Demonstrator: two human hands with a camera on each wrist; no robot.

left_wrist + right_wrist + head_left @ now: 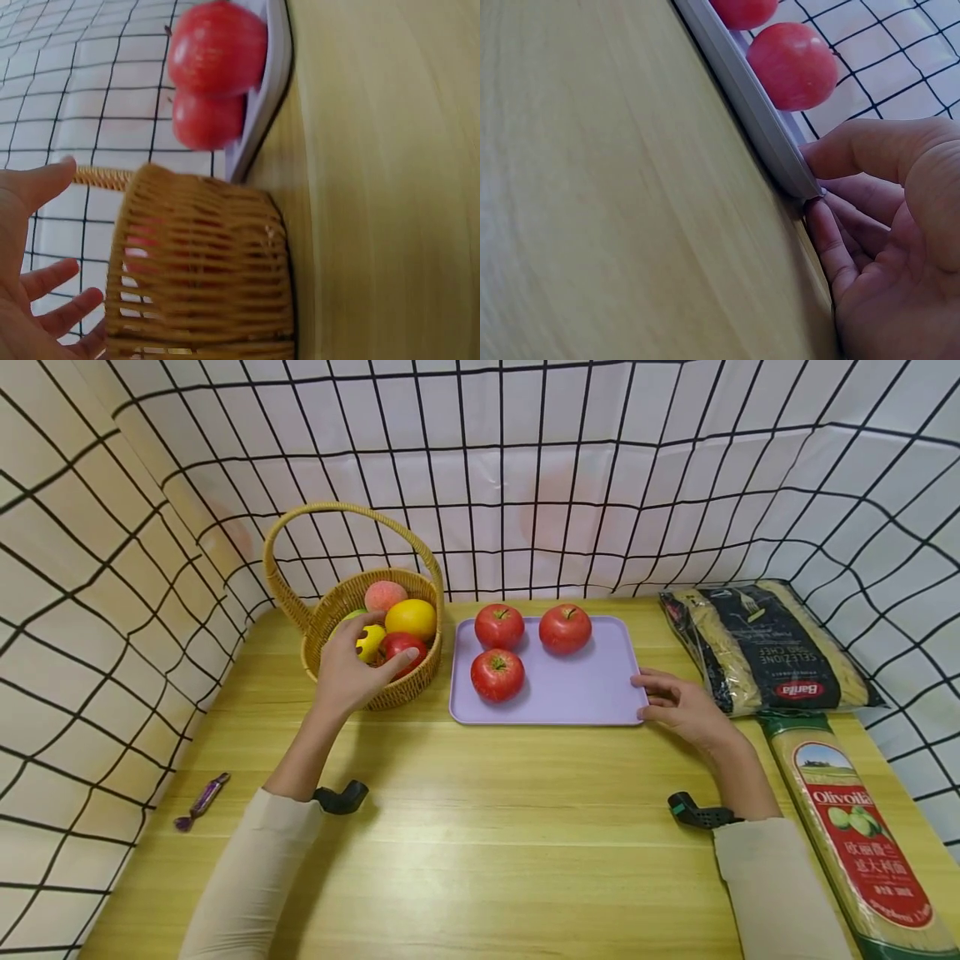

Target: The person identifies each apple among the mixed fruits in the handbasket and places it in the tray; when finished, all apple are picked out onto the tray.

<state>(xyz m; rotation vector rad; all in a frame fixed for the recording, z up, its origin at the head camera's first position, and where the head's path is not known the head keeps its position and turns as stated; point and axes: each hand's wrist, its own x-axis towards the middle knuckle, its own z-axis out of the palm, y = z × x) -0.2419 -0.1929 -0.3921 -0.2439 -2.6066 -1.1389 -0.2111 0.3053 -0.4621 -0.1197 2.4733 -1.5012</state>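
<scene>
My left hand (348, 667) hovers over the near left part of a wicker basket (411, 690), fingers and thumb spread apart, holding nothing. Inside the basket lie a peach (386, 594), a yellow lemon-like fruit (411, 619), another yellow fruit (370, 642) and a red fruit (405, 652), partly hidden by the hand. Right of it, a lilac tray (581, 689) carries three red apples: one at back left (498, 627), one at back right (565, 628), one in front (497, 675). My right hand (907, 217) pinches the tray's right edge, thumb on the rim and fingers below.
Two pasta packs, a black-labelled bag (772, 643) and a long red-labelled one (862, 827), lie at the right. A purple-wrapped candy (202, 802) is at the left. Black-grid white sheeting (495, 468) walls the wooden table (510, 843). The basket's tall handle (360, 508) arches up.
</scene>
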